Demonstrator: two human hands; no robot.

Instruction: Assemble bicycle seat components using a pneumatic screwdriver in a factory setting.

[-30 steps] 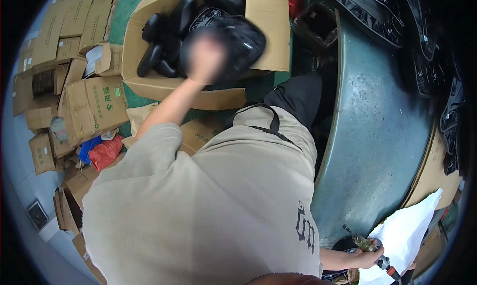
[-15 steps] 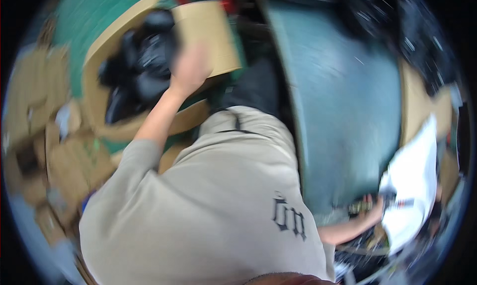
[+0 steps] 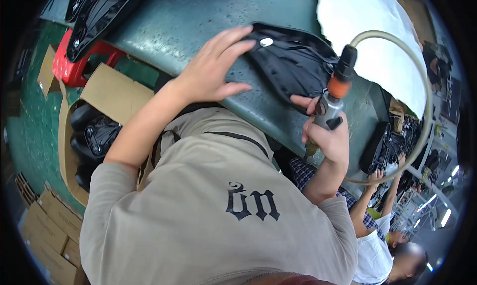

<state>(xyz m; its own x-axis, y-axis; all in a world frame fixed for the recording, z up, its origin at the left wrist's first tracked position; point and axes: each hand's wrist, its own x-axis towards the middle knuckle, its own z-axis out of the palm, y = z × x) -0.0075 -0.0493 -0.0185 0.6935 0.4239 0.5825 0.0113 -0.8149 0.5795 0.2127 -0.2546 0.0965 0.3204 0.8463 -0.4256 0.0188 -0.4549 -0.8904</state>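
Note:
A black bicycle saddle (image 3: pixel 290 61) lies underside up on the dark green table (image 3: pixel 198 16), its narrow nose toward the left. My left hand (image 3: pixel 213 61) reaches to that nose, fingers spread, the fingertips at its edge beside a small white oval spot. In my right hand (image 3: pixel 328 133) is a grey air screwdriver (image 3: pixel 332 108) with an orange ring and a black end, held over the saddle's wide end. One finger of that hand stretches toward the saddle's rim. The tool's tip is hidden from view.
A pale air hose (image 3: pixel 428 101) loops from the tool on the right. White sheeting (image 3: pixel 370 31) covers the table's far side. More saddles lie at the upper left (image 3: pixel 102 16) and in an open carton (image 3: pixel 64 151). A red stool (image 3: pixel 62 61) stands behind; a co-worker's hands (image 3: pixel 376 176) handle black parts.
My view has swung toward the table. My left hand has gone from over the carton to the saddle on the table. My right hand has come forward with the air screwdriver.

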